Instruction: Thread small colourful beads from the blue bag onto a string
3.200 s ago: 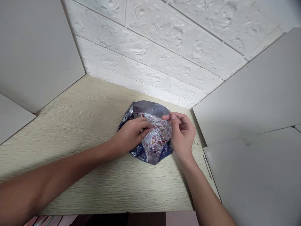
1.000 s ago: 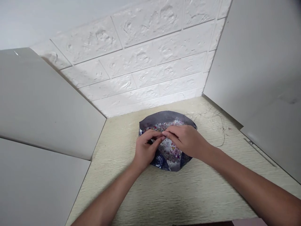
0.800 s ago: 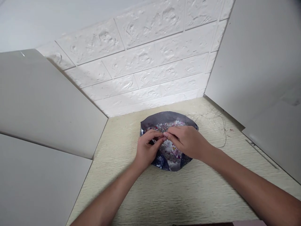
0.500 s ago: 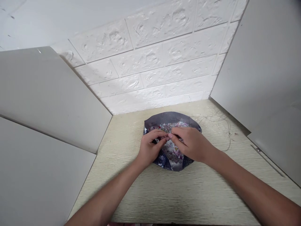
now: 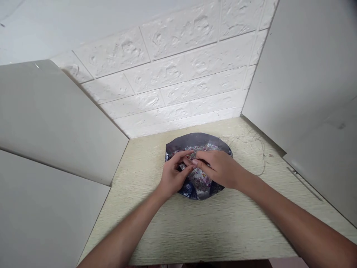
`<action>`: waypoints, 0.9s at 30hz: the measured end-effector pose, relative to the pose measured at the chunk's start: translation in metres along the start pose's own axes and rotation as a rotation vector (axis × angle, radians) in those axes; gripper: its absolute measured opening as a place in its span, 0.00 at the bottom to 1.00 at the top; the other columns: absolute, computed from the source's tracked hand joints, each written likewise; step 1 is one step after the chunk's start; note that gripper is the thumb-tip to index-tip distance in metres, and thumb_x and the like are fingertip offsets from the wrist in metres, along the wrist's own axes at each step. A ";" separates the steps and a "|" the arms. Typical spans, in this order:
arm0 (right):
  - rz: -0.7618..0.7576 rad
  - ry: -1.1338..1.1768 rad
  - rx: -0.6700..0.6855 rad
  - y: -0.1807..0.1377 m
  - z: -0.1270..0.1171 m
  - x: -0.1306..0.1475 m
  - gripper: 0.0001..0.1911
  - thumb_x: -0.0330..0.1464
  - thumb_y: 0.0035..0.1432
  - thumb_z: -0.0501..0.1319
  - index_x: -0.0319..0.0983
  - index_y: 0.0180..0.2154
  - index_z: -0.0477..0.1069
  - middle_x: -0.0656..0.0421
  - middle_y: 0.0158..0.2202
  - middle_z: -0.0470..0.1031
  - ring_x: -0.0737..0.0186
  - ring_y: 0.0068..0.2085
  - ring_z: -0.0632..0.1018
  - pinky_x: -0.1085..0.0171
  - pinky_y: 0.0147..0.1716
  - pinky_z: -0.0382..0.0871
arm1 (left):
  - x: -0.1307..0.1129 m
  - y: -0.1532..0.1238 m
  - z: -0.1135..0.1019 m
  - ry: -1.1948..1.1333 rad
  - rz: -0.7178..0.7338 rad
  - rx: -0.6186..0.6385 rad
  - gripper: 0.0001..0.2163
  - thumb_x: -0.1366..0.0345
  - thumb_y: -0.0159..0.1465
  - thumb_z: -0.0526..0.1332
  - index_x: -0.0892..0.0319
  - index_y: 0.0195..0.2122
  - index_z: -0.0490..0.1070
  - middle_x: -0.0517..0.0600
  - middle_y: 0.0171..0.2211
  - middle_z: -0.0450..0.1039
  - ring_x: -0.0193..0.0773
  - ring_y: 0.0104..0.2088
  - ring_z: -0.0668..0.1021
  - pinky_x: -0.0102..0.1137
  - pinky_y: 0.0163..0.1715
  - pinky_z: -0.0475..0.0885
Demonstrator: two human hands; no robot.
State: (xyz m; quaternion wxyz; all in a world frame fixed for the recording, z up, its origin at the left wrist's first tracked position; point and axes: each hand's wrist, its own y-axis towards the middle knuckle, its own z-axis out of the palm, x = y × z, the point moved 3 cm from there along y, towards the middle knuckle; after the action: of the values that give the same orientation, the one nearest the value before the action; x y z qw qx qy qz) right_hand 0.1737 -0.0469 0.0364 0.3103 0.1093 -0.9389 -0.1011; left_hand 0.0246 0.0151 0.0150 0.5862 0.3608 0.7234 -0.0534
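No real change at bag (image 5: 195, 138) of beads (image 5: 198, 178)
I see left hand (image 5: 173, 175) and right hand (image 5: 220, 168) still fingertip-to-fingertip; right grip pinched together, left unclear.

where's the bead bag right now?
Head view, centre of the table, short of the brick wall: the bead bag lies open under the left hand and right hand.

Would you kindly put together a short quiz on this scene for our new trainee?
1. True or false: the foil bag lies on the wooden table.
2. On which side of the bag, from the person's view, does the loose thread lie? A left; B right; C underneath.
3. Where do the fingertips of the left hand and the right hand meet?
Key: 1 true; 2 B; 3 above the beads in the open bag.
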 end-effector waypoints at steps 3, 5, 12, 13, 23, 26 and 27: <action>-0.018 -0.016 -0.003 0.000 -0.001 0.001 0.13 0.33 0.65 0.49 0.40 0.27 0.60 0.62 0.23 0.67 0.66 0.25 0.65 0.66 0.25 0.51 | 0.001 0.001 0.000 0.034 -0.004 0.018 0.12 0.63 0.60 0.64 0.58 0.44 0.71 0.47 0.26 0.71 0.35 0.30 0.75 0.31 0.36 0.71; 0.005 -0.024 -0.020 0.001 -0.002 0.001 0.12 0.34 0.65 0.49 0.40 0.29 0.61 0.62 0.24 0.67 0.66 0.25 0.66 0.66 0.25 0.52 | -0.001 0.002 -0.001 0.116 0.016 0.000 0.07 0.63 0.61 0.62 0.58 0.39 0.72 0.47 0.27 0.71 0.35 0.31 0.74 0.31 0.36 0.70; 0.025 -0.071 -0.144 0.004 -0.003 -0.006 0.08 0.34 0.66 0.50 0.38 0.35 0.64 0.57 0.32 0.72 0.62 0.33 0.72 0.64 0.30 0.60 | -0.006 0.005 -0.008 -0.106 0.102 -0.265 0.05 0.63 0.67 0.55 0.57 0.35 0.61 0.47 0.30 0.69 0.33 0.31 0.72 0.28 0.31 0.67; 0.038 -0.110 -0.172 0.005 -0.002 -0.008 0.08 0.33 0.66 0.50 0.38 0.35 0.64 0.56 0.33 0.72 0.60 0.35 0.72 0.64 0.32 0.61 | -0.006 0.005 -0.009 -0.183 0.110 -0.287 0.05 0.63 0.68 0.54 0.56 0.36 0.59 0.46 0.28 0.69 0.32 0.29 0.72 0.28 0.30 0.67; 0.208 -0.361 -0.392 0.002 -0.009 -0.016 0.08 0.29 0.59 0.52 0.34 0.38 0.68 0.48 0.38 0.72 0.53 0.39 0.73 0.60 0.33 0.68 | -0.015 0.000 -0.009 -0.040 0.290 -0.373 0.02 0.67 0.68 0.54 0.58 0.37 0.63 0.55 0.48 0.72 0.40 0.48 0.75 0.36 0.45 0.69; 0.071 -0.213 -0.353 0.001 -0.011 -0.008 0.20 0.26 0.55 0.53 0.35 0.50 0.64 0.48 0.48 0.72 0.51 0.48 0.73 0.56 0.43 0.69 | -0.014 0.001 -0.006 0.220 0.310 -0.225 0.01 0.70 0.64 0.59 0.59 0.35 0.69 0.51 0.38 0.72 0.37 0.42 0.75 0.33 0.43 0.69; 0.001 -0.126 -0.298 0.000 -0.009 -0.004 0.23 0.25 0.55 0.53 0.36 0.54 0.62 0.50 0.51 0.72 0.52 0.51 0.72 0.56 0.47 0.67 | -0.013 0.001 -0.006 0.291 0.319 -0.193 0.02 0.71 0.63 0.60 0.59 0.34 0.70 0.50 0.36 0.72 0.37 0.40 0.74 0.33 0.41 0.69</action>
State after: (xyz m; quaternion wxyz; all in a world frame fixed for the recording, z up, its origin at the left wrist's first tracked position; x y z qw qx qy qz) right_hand 0.1826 -0.0468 0.0416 0.2638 0.0552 -0.9311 -0.2458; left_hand 0.0209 0.0127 0.0286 0.5084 0.4165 0.7361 0.1620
